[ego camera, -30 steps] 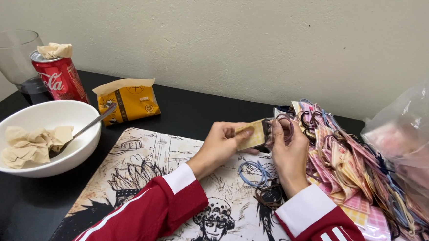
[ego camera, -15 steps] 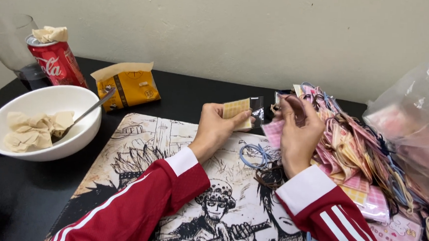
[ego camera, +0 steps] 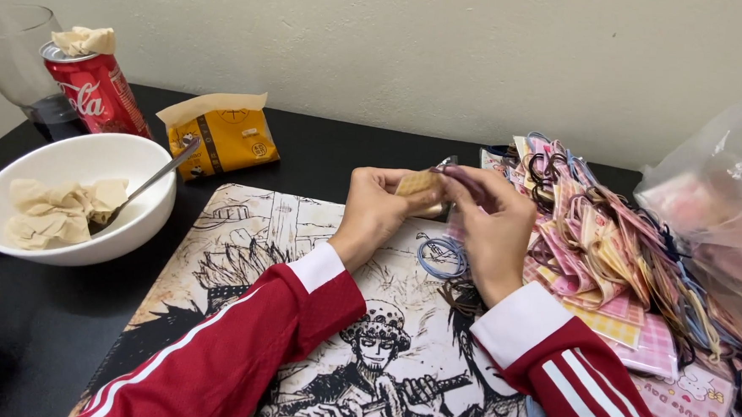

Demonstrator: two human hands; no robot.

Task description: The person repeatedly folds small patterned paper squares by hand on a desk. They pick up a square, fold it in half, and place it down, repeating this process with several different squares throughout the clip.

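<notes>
I see the left hand (ego camera: 377, 207) pinching a small tan card (ego camera: 416, 184); the right hand (ego camera: 490, 223) grips a dark hair tie (ego camera: 466, 180) against it, above the mat (ego camera: 242, 252).

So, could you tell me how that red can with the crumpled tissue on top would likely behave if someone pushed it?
The red can stands tall and narrow, so a push near its top would probably tip it. On its side, its round body would likely roll. The crumpled tissue just sits on top and would probably fall off.
</notes>
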